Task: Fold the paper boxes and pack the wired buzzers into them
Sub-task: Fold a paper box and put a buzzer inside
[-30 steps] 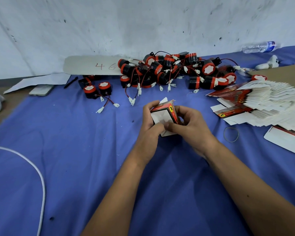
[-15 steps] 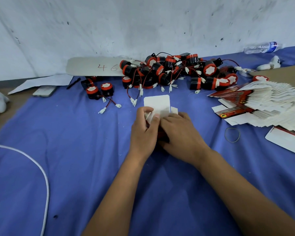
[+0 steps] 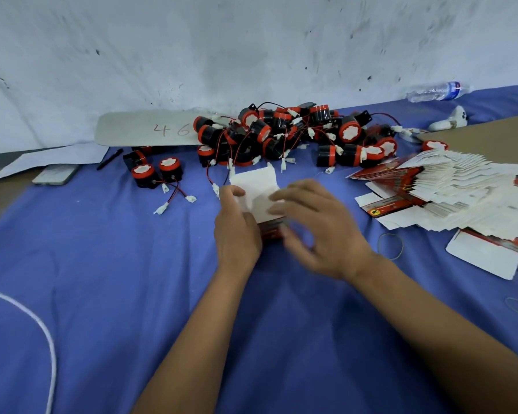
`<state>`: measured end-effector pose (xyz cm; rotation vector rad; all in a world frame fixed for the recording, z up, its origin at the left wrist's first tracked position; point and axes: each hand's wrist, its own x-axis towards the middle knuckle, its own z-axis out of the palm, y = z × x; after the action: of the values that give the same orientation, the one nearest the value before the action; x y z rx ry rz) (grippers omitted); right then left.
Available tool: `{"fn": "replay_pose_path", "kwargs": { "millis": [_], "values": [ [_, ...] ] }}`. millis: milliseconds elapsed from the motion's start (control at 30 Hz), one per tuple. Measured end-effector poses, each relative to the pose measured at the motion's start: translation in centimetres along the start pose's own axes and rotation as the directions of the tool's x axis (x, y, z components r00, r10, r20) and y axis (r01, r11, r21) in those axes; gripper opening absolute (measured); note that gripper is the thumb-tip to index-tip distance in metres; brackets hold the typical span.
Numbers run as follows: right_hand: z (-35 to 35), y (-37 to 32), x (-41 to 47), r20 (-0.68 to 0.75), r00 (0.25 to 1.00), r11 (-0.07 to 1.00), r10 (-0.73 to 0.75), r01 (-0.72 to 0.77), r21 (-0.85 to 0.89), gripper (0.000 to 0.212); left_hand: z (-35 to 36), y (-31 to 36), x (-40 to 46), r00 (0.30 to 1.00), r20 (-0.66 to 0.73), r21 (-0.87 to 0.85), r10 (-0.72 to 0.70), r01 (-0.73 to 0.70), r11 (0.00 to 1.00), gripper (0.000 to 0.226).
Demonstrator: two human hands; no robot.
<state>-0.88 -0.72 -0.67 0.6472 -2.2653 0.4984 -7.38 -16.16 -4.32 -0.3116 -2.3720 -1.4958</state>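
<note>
While the box is kept on the blue cloth in the middle of the view, it is held from the left by the left hand, whose thumb and fingers are curled against its side. Its white flap is seen standing open at the far side, and a red side is visible low between the hands. The right hand is laid over the box from the right with fingers spread and nearly straight; it is blurred, so a firm grip cannot be told. Behind the box a heap of buzzers with red and black wires is lying near the wall, and two more buzzers are placed apart at the left. Flat boxes are fanned out at the right, near a rubber band.
</note>
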Motion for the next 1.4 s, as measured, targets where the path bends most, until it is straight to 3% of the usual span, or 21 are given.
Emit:
{"fn": "replay_pose_path", "kwargs": {
  "millis": [33, 100, 167, 233, 300, 367, 433, 567, 633, 700, 767, 867, 933, 1033, 1067, 1133, 1233, 1267, 1400],
  "values": [
    [0.1, 1.3, -0.1, -0.173, 0.983, 0.998, 0.056, -0.050, 0.042, 0.023, 0.7, 0.1, 0.9, 1.000, -0.005, 0.017, -0.005, 0.005, 1.000, 0.042],
    [0.7, 4.7, 0.6, -0.324, 0.908, 0.963, 0.267, -0.261, 0.061, 0.021, 2.1, 0.3, 2.2, 1.000, 0.018, 0.018, 0.012, -0.013, 1.000, 0.045],
    [1.7, 9.2, 2.1, -0.234, 0.831, 0.847, 0.504, -0.528, -0.052, 0.021, 3.6, 0.6, 3.1, 0.998, 0.055, -0.005, 0.040, -0.039, 0.999, 0.047],
    [2.6, 13.6, 3.4, -0.056, 0.767, 0.716, 0.640, -0.621, -0.318, 0.043, 5.0, 0.7, 4.0, 0.996, 0.078, -0.015, 0.046, -0.045, 0.999, 0.048],
    [3.1, 17.0, 4.3, 0.117, 0.734, 0.680, 0.669, -0.541, -0.495, 0.068, 6.0, 0.5, 4.6, 0.996, 0.071, -0.029, 0.051, -0.049, 0.998, 0.048],
    [3.6, 19.1, 5.2, 0.272, 0.717, 0.712, 0.642, -0.425, -0.559, 0.082, 6.5, 0.2, 4.8, 0.996, 0.060, -0.045, 0.059, -0.056, 0.997, 0.048],
    [4.3, 20.2, 6.1, 0.337, 0.711, 0.724, 0.618, -0.347, -0.596, 0.085, 6.8, 0.0, 4.9, 0.997, 0.049, -0.053, 0.066, -0.064, 0.997, 0.046],
    [4.7, 19.4, 7.9, 0.325, 0.751, 0.680, 0.575, -0.216, -0.701, 0.072, 6.6, -0.2, 4.9, 0.997, 0.048, -0.067, 0.064, -0.060, 0.996, 0.048],
    [4.5, 18.1, 8.1, 0.387, 0.752, 0.736, 0.533, -0.185, -0.652, 0.062, 6.3, -0.1, 4.6, 0.997, 0.049, -0.080, 0.054, -0.050, 0.996, 0.047],
    [3.8, 16.2, 7.5, 0.438, 0.743, 0.825, 0.506, -0.267, -0.499, 0.052, 5.7, 0.1, 4.1, 0.999, 0.034, -0.060, 0.041, -0.039, 0.997, 0.046],
    [2.6, 13.7, 6.2, 0.418, 0.750, 0.847, 0.512, -0.362, -0.388, 0.045, 4.7, 0.2, 3.4, 1.000, -0.019, 0.002, 0.011, -0.011, 1.000, 0.046],
    [1.0, 10.2, 4.6, 0.439, 0.733, 0.852, 0.519, -0.405, -0.331, 0.055, 2.4, -0.2, 2.1, 0.988, -0.144, 0.100, -0.048, 0.063, 0.993, 0.046],
    [0.1, 7.7, 4.4, 0.520, 0.658, 0.835, 0.544, -0.485, -0.261, 0.059, 0.7, -0.3, 1.1, 0.977, -0.203, 0.118, -0.069, 0.094, 0.989, 0.045],
    [-0.2, 4.1, 5.0, 0.748, 0.362, 0.692, 0.557, -0.700, -0.176, 0.071, -1.3, -0.5, -0.1, 0.971, -0.225, 0.129, -0.082, 0.113, 0.985, 0.044],
    [0.2, 3.1, 5.0, 0.787, 0.312, 0.693, 0.532, -0.694, -0.194, 0.077, -1.8, -0.5, -0.5, 0.973, -0.217, 0.135, -0.077, 0.108, 0.985, 0.044],
    [1.0, 1.6, 5.2, 0.769, 0.377, 0.768, 0.517, -0.601, -0.221, 0.085, -2.8, -0.7, -1.2, 0.976, -0.207, 0.162, -0.069, 0.104, 0.981, 0.045],
    [1.2, 1.5, 5.2, 0.525, 0.669, 0.821, 0.526, -0.561, -0.109, 0.077, -4.1, -1.3, -1.8, 0.974, -0.225, 0.231, -0.039, 0.092, 0.968, 0.046],
    [1.0, 1.7, 5.0, 0.488, 0.698, 0.823, 0.525, -0.562, -0.081, 0.078, -4.5, -1.5, -1.9, 0.974, -0.227, 0.246, -0.025, 0.082, 0.966, 0.045],
    [0.9, 0.6, 3.2, 0.621, 0.651, 0.891, 0.436, -0.407, -0.199, 0.088, -5.4, -1.9, -2.0, 0.976, -0.217, 0.193, 0.023, 0.020, 0.981, 0.040]
  ]
}}
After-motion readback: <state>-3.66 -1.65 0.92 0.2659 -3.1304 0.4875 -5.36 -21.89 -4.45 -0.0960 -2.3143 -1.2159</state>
